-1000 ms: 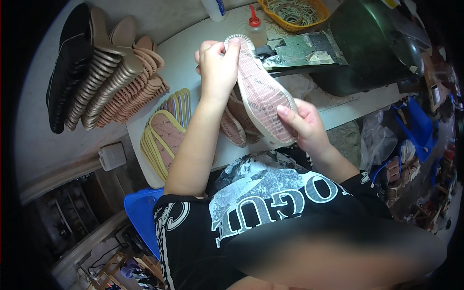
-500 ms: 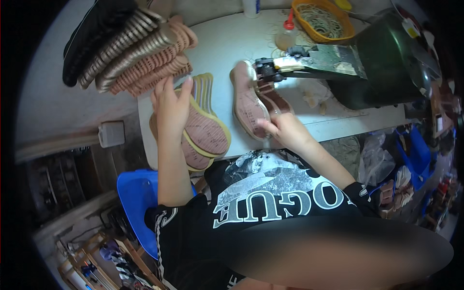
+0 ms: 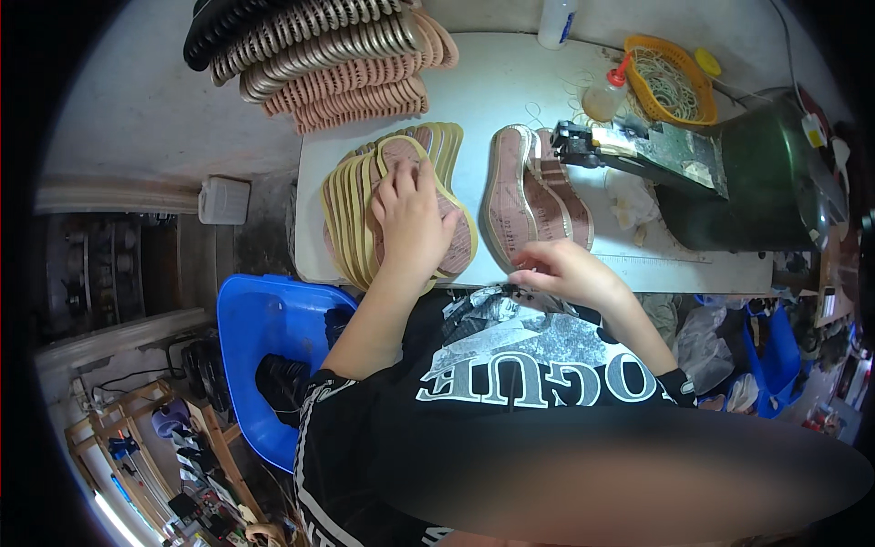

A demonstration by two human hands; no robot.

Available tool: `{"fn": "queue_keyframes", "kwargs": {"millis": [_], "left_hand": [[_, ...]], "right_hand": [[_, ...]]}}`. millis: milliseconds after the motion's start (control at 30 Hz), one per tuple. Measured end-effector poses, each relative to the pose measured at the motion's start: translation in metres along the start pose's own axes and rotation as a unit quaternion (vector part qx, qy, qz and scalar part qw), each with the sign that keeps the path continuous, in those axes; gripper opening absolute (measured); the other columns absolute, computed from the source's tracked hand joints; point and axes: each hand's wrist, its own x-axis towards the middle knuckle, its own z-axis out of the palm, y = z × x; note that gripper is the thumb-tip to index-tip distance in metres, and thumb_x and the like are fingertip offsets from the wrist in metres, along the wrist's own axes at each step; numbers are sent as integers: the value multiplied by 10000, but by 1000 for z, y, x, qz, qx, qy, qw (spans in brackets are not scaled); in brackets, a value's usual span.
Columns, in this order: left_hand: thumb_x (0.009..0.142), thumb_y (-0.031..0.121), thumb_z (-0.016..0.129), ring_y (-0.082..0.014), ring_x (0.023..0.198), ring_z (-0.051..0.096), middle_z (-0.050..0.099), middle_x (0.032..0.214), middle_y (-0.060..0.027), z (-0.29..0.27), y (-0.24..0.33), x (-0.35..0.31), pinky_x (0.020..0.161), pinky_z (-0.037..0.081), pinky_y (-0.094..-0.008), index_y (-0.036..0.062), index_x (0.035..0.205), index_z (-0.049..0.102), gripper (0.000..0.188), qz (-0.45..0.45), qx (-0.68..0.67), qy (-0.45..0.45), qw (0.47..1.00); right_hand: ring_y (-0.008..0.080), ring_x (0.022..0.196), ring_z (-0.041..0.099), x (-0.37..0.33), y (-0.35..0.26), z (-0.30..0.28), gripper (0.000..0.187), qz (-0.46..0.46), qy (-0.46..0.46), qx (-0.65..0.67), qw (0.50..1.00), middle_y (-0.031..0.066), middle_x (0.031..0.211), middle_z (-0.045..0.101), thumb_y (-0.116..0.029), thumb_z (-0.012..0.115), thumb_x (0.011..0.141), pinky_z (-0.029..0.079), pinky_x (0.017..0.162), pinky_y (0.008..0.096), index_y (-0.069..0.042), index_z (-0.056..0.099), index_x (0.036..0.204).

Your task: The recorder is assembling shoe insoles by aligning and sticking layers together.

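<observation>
My left hand lies with fingers spread on the top sole of a fanned stack of pinkish-brown shoe soles with yellow rims, left of the table's middle. To its right, several pinkish-brown soles with shiny metallic edging lie overlapping on the white table. My right hand is at the near end of these edged soles, its fingers bent and a gap between thumb and forefinger. Nothing shows in it. Whether its fingertips touch the soles I cannot tell.
A green machine reaches its arm and black head over the edged soles. Behind stand a red-tipped bottle and a yellow basket of thin cords. Stacked ribbed pieces rise at the far left. A blue tub is beside me.
My right hand has let go of the edged sole, which now lies flat on the others. My left hand has moved onto the top yellow-rimmed sole. The whole view has shifted.
</observation>
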Motion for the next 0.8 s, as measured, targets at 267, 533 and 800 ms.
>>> {"fn": "queue_keyframes", "kwargs": {"millis": [267, 533, 800], "left_hand": [[638, 276, 812, -440, 1311, 274, 296, 1433, -219, -1, 0, 14, 1058, 251, -524, 52, 1376, 378, 885, 1, -68, -21, 997], [761, -17, 677, -254, 1165, 517, 388, 1360, -186, -20, -12, 30, 993, 421, -339, 33, 1398, 326, 729, -93, -572, -16, 815], [858, 92, 648, -129, 995, 577, 599, 1100, -84, -45, 70, 33, 878, 463, -269, -19, 1228, 464, 428, -16, -794, -135, 592]], "right_hand": [[94, 659, 577, -25, 4, -29, 233, 97, 31, 143, 984, 58, 768, 643, -204, 617, 888, 479, 602, 247, 16, 648, 955], [140, 776, 627, -27, -8, -38, 301, 42, 41, 78, 995, 76, 880, 665, -235, 632, 877, 484, 688, 277, 7, 631, 1056], [133, 946, 576, -10, -39, -27, 488, -66, 165, 269, 947, 55, 1038, 609, -267, 689, 845, 462, 858, 295, 13, 534, 1214]]}}
